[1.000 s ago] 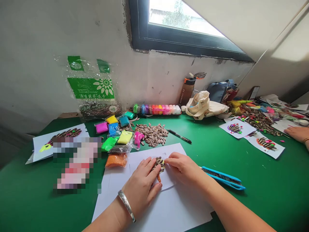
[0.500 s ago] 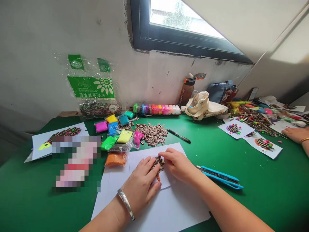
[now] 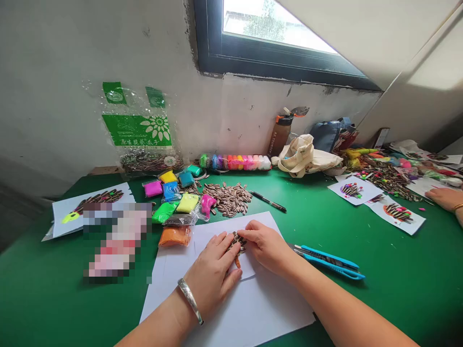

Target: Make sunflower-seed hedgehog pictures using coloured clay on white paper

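My left hand [image 3: 213, 265] lies flat with its fingers spread, its fingertips over a small cluster of striped sunflower seeds [image 3: 240, 246]. A bit of orange clay [image 3: 238, 262] pokes out below the seeds. The cluster sits on a small white card [image 3: 249, 271], which rests on larger white sheets [image 3: 267, 308]. At the cluster's upper right edge, the thumb and index finger of my right hand [image 3: 265, 246] are pinched together; what they hold, if anything, is hidden. Both hands cover part of the seed piece.
Loose sunflower seeds [image 3: 231, 198] lie in a pile behind the sheets, beside a black pen [image 3: 268, 201]. Packets of coloured clay [image 3: 187, 203] are at the left. Blue-handled cutters [image 3: 331, 262] lie at the right. Finished seed pictures [image 3: 396, 214] and a co-worker's hand [image 3: 444, 197] are farther right.
The view has shifted slightly. My right hand's fingertips have moved a little at the edge of the seeds; my left hand stays spread over them.
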### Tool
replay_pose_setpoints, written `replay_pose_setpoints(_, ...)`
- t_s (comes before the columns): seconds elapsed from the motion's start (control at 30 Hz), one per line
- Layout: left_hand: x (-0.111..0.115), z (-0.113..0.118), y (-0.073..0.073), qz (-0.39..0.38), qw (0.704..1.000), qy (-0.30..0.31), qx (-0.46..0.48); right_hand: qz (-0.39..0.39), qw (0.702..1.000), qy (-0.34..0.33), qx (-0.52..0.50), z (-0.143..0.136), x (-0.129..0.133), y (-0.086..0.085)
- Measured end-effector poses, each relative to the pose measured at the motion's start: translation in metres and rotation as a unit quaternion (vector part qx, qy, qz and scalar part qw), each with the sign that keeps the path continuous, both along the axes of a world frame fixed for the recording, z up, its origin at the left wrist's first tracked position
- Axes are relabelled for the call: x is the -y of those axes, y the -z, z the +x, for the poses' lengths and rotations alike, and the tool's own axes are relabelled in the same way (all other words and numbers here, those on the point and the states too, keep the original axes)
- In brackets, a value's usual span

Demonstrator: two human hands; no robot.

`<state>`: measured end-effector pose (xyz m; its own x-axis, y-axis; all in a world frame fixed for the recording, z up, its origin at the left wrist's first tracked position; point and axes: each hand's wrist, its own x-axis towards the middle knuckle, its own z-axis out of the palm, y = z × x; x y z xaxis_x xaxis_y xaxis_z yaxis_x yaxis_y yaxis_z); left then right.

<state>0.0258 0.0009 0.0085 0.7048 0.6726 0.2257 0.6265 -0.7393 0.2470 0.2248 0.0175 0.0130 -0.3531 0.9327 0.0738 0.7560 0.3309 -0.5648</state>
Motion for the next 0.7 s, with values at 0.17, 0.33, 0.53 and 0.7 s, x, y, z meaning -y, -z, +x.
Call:
replay_pose_setpoints(0.17,0.001,0.0,-0.001,-0.013,1.0,-0.004,-0.011,0.004,1.0,0.025,-0.015,-0.001,-0.003,-0.001)
replay_pose_setpoints(0.33,0.001,-0.002,-0.001,-0.019,1.0,-0.016,-0.009,0.013,0.999,0.005,0.031,-0.008,-0.004,-0.005)
replay_pose_setpoints(0.53,-0.001,0.0,0.001,-0.024,1.0,-0.012,-0.013,0.02,0.998,-0.011,0.065,-0.012,0.0,-0.005)
replay_pose_setpoints(0.7,0.002,0.0,0.001,-0.014,1.0,-0.004,0.019,0.019,1.0,-0.008,-0.005,-0.006,-0.002,-0.001)
